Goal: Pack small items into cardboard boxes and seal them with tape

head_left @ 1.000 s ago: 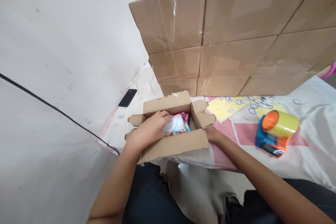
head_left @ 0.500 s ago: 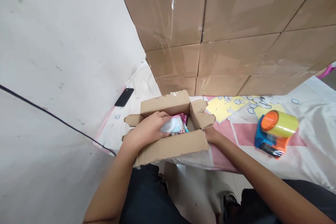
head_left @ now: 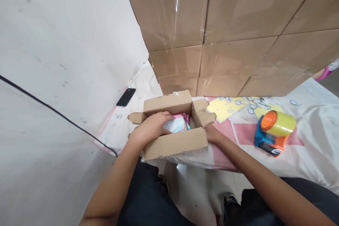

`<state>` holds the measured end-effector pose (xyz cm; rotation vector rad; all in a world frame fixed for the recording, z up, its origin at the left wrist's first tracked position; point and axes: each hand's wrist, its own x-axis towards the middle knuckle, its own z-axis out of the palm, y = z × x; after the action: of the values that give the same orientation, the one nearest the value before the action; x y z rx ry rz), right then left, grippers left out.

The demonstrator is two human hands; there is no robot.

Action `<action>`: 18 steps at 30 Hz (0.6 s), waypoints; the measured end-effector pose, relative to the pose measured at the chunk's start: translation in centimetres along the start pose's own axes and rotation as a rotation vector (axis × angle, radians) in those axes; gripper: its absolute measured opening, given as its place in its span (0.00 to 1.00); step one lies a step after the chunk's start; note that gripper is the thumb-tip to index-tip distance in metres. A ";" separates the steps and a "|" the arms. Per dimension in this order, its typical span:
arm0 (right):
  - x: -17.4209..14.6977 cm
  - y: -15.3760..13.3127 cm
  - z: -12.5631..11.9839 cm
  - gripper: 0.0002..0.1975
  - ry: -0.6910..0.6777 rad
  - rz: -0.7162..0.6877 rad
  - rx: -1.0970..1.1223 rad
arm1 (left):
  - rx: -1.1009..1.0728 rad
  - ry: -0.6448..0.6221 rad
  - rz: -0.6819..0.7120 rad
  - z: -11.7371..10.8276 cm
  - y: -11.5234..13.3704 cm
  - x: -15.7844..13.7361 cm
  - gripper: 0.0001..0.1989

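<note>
Your left hand (head_left: 150, 129) has pushed the pastel packet (head_left: 177, 124) deeper into the open carton (head_left: 174, 144), fingers curled on it; right hand (head_left: 212, 135) still beside the carton, grip hidden so can't tell

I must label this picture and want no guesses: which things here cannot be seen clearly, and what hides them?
Head view only:
- Right hand: mostly behind the open box; its grip cannot be told.
- White and pink packet: partly under the left hand and the near flap; its print is too small to read.
- Box bottom: hidden by packet and walls.
- Stacked cartons: cut off by the top and right edges.
- Tape dispenser: its blade is not visible.
</note>
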<state>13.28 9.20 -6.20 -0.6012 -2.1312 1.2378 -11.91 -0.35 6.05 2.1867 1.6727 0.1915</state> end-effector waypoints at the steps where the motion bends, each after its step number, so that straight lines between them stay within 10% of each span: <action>1: -0.1 0.0 0.0 0.20 0.006 -0.009 0.000 | -0.019 0.000 0.004 0.0 -0.1 -0.1 0.21; 14: -1.4 -1.5 0.0 0.24 0.127 -0.095 -0.136 | 0.092 0.008 -0.055 -0.1 1.7 0.5 0.23; 18: -3.5 -2.3 -1.4 0.23 0.165 -0.084 -0.200 | 0.041 0.283 0.027 -0.7 1.3 -3.2 0.12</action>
<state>16.60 6.75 -4.59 -0.6667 -2.1310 0.9041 -11.89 -3.55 7.56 2.2997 1.8074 0.4986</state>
